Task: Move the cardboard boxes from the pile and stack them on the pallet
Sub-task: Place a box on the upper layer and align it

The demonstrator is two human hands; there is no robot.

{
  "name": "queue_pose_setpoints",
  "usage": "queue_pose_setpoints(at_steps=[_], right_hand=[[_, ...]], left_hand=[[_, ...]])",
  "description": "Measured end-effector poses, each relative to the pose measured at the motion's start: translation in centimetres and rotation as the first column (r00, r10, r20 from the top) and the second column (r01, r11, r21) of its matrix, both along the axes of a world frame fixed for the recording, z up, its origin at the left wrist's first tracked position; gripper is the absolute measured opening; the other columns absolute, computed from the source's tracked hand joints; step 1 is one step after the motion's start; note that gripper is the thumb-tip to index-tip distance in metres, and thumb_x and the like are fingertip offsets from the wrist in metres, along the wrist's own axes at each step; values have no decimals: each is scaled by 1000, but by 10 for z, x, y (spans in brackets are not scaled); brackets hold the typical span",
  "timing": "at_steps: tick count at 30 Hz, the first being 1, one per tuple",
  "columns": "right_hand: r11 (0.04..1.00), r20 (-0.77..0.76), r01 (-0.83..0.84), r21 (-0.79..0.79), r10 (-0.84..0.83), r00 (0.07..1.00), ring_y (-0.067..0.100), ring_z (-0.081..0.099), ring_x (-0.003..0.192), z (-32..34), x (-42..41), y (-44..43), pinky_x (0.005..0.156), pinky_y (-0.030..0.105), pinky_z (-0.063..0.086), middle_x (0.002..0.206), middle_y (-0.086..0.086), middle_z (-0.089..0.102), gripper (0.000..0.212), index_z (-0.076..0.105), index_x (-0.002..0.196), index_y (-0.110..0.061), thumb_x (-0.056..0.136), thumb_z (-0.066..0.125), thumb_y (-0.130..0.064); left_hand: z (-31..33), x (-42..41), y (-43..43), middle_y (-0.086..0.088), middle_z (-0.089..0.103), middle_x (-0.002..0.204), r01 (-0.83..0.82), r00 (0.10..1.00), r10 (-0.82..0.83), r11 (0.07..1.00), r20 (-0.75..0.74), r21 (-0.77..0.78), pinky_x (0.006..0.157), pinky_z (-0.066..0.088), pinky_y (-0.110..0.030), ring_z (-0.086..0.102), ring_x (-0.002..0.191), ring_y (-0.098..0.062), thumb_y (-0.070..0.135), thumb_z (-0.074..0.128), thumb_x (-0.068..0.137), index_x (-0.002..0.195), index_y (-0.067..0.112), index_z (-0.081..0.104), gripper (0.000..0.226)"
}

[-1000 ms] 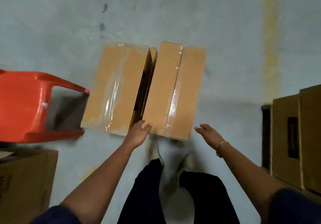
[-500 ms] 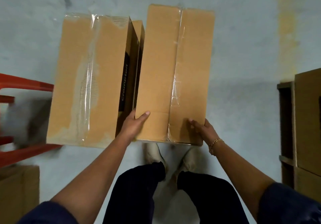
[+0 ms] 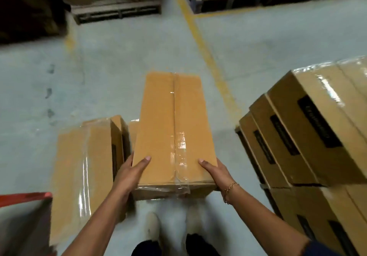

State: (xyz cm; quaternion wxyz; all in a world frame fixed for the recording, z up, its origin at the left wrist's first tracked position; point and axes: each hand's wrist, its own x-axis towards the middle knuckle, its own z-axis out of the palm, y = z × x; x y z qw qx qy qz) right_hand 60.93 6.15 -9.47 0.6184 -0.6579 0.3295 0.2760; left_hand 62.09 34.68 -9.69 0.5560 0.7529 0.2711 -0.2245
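A long taped cardboard box (image 3: 172, 120) is lifted off the floor in front of me, its long axis pointing away. My left hand (image 3: 131, 171) grips its near left edge and my right hand (image 3: 213, 171) grips its near right edge, thumbs on top. Another taped box (image 3: 83, 166) lies on the floor to the left, with a narrow box (image 3: 124, 128) standing against it. At the right, several stacked boxes (image 3: 309, 132) with black labels form a tilted pile.
A red plastic chair (image 3: 25, 196) sits at the lower left. Loaded wooden pallets (image 3: 117, 11) stand at the back, with another pallet (image 3: 224, 3) of boxes at the back right. A yellow line (image 3: 210, 57) crosses the grey floor. My shoes (image 3: 170, 226) are below the box.
Both hands closed on the right-hand box and raised it off the floor. My view tilted up, bringing the pile at the right and the far pallets into sight.
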Motion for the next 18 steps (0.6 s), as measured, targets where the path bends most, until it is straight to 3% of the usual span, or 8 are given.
queue_pose_setpoints(at_steps=[2,3,5,8,11,13,16,18], right_hand=[[998,56,69,-10,-68,996,18,72,96,49,-15,-17,69,29,56,110,-2,74,46,60,125,-29,85,75,-46],[994,86,104,-14,-103,991,18,71,98,71,-23,-25,73,31,56,111,-2,74,49,60,125,-29,84,77,-47],[983,161,178,-33,-171,972,18,69,101,110,-39,-40,84,36,57,112,-4,73,53,59,125,-31,79,79,-50],[955,244,288,-64,-265,933,17,67,104,158,-72,-59,94,41,56,113,-6,71,44,57,122,-37,84,75,-50],[898,331,432,-82,-384,862,16,66,103,195,-112,-69,87,35,55,112,-6,70,39,56,120,-37,86,73,-47],[850,370,518,-99,-452,812,16,66,104,215,-140,-71,91,37,54,113,-7,69,47,56,125,-35,84,74,-49],[776,432,621,-108,-526,733,17,66,105,238,-182,-73,95,40,53,113,-6,71,56,58,127,-30,79,78,-52],[712,443,697,-87,-599,667,20,69,104,249,-210,-77,97,46,54,110,-3,74,69,62,124,-29,66,85,-59]], left_hand=[[47,8,-21,15,52,136,85,995,-86,996,60,21,100,40,-33,53,124,-15,54,68,89,143,41,43,61],[70,12,-32,13,49,140,132,986,-135,991,99,36,102,38,-35,50,130,-19,54,67,89,150,34,41,69],[107,17,-50,1,46,153,208,968,-214,976,129,60,111,36,-41,44,140,-27,66,67,82,156,27,37,89],[145,21,-72,0,58,144,336,920,-336,941,202,37,113,41,-48,55,130,-27,85,68,61,149,30,47,106],[183,15,-98,4,69,127,452,855,-430,892,291,-9,104,48,-45,64,114,-22,71,73,72,136,32,59,76],[203,9,-114,4,71,122,537,797,-494,843,348,-32,98,50,-40,66,107,-18,54,74,85,130,32,62,51],[228,-2,-137,8,73,117,648,709,-583,761,396,-38,95,54,-41,69,103,-15,58,74,80,129,33,63,56],[243,-11,-155,9,73,116,707,654,-626,705,424,-49,92,55,-40,69,102,-14,59,74,80,130,34,63,56]])
